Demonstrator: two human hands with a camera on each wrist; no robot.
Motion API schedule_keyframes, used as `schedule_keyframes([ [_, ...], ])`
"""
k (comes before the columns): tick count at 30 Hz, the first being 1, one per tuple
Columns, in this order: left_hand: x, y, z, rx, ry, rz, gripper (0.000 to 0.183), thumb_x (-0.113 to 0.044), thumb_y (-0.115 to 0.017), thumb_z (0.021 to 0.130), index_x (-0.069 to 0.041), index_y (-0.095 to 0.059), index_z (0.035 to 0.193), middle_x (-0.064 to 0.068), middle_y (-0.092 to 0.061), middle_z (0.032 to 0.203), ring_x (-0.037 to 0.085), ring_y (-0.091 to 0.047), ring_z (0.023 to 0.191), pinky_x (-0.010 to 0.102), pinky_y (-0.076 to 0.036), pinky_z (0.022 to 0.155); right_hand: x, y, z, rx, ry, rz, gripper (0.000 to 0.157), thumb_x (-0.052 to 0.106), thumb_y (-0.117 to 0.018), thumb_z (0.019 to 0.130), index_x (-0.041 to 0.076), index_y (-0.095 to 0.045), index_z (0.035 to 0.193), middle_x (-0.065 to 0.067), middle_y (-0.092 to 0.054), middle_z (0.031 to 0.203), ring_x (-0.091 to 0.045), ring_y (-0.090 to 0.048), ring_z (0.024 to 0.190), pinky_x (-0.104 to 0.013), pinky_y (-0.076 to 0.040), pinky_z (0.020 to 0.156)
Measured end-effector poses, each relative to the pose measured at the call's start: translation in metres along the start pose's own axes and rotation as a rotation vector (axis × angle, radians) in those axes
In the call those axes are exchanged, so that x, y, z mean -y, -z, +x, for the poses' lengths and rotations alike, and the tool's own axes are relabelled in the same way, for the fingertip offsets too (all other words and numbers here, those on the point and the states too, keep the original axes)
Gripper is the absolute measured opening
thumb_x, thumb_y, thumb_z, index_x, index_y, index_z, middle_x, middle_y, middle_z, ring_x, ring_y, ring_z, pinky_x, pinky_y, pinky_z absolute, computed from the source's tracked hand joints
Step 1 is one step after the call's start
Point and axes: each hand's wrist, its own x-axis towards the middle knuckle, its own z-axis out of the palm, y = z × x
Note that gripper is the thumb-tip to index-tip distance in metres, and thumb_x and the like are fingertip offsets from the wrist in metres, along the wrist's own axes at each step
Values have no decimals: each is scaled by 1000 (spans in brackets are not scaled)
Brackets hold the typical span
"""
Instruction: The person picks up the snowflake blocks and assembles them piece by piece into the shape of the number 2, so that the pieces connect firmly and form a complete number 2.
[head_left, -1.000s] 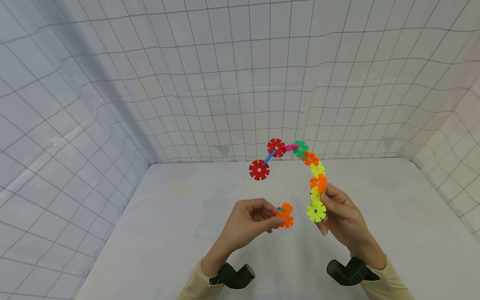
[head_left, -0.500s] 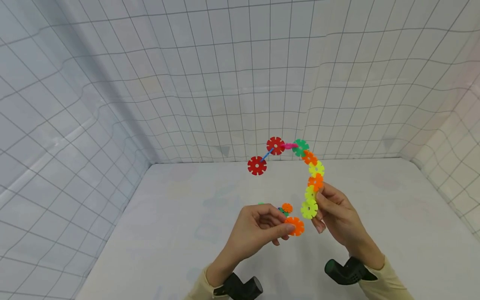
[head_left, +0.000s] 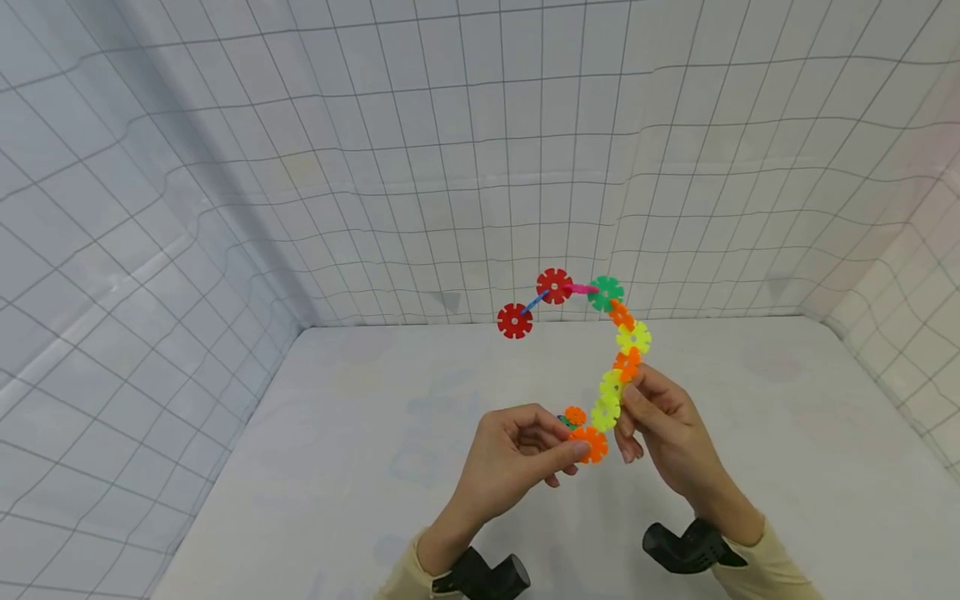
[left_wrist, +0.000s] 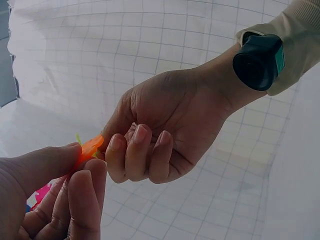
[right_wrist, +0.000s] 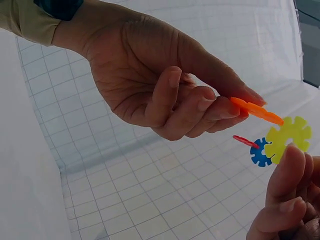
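Note:
My left hand (head_left: 510, 454) pinches an orange notched snowflake disc (head_left: 596, 444) between thumb and fingers. My right hand (head_left: 671, 425) grips a curved chain of interlocked discs near its lower end. A yellow disc (head_left: 605, 414) ends that chain, right above the orange one. From there it arches up through orange and yellow discs to a green disc (head_left: 606, 293), an edge-on pink disc, and red discs (head_left: 515, 321) joined by a blue one. In the right wrist view, the edge of the orange disc (right_wrist: 257, 110) meets the yellow disc (right_wrist: 292, 132) at its notched rim.
Behind my left fingertips, a small orange piece (head_left: 575, 415) and a green piece (head_left: 567, 423) lie on the white table (head_left: 337, 433). White sheeting with a grid pattern (head_left: 480, 167) encloses the back and sides. Each wrist wears a black camera (head_left: 495, 577).
My left hand has moved right, bringing the orange disc to the chain's end. My right hand has shifted slightly left, swinging the chain's lower end leftward.

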Motion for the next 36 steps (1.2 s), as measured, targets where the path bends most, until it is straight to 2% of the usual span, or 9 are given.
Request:
schedule_keyframes([
  [8, 3, -1, 1, -63, -36, 29, 11, -11, -72, 85, -2, -66, 88, 11, -69, 76, 21, -65, 60, 38, -54, 52, -1, -7, -1, -88, 66, -117, 15, -4, -35, 100, -3, -43, 88, -10, -46, 63, -21, -47, 46, -34, -35, 37],
  [14, 5, -1, 3, -98, -32, 23, 13, -11, -72, 85, 0, -68, 92, 12, -69, 77, 21, -65, 60, 36, -54, 53, -2, -9, -3, -126, 79, -292, 14, -8, -38, 97, -1, -46, 88, -5, -49, 62, -18, -50, 47, -31, -38, 38],
  [20, 8, -1, 2, -104, -25, -61, 13, -6, -70, 85, 5, -66, 90, 19, -67, 76, 19, -64, 57, 30, -53, 52, -5, -13, -5, -129, 83, -439, 19, -12, -39, 95, 2, -47, 85, -1, -48, 61, -16, -49, 46, -28, -40, 41],
  [24, 8, -1, 2, -96, -34, -123, 13, -2, -68, 86, 9, -62, 89, 23, -65, 75, 16, -62, 54, 27, -53, 52, -8, -16, -4, -138, 102, -442, 23, -14, -37, 94, 2, -45, 80, -1, -46, 57, -15, -47, 44, -26, -39, 39],
  [29, 9, -2, 1, -97, -35, -145, 15, -2, -68, 86, 11, -61, 88, 23, -65, 74, 13, -62, 53, 27, -53, 53, -10, -20, -5, -155, 126, -411, 23, -15, -36, 93, 0, -44, 78, -2, -44, 55, -13, -46, 42, -26, -38, 37],
  [36, 11, -1, 1, -129, -44, -163, 17, -3, -68, 86, 12, -59, 85, 23, -63, 70, 18, -62, 52, 27, -52, 50, -11, -24, -5, -169, 153, -455, 25, -17, -38, 91, 3, -44, 77, 0, -43, 54, -10, -44, 41, -24, -36, 34],
])
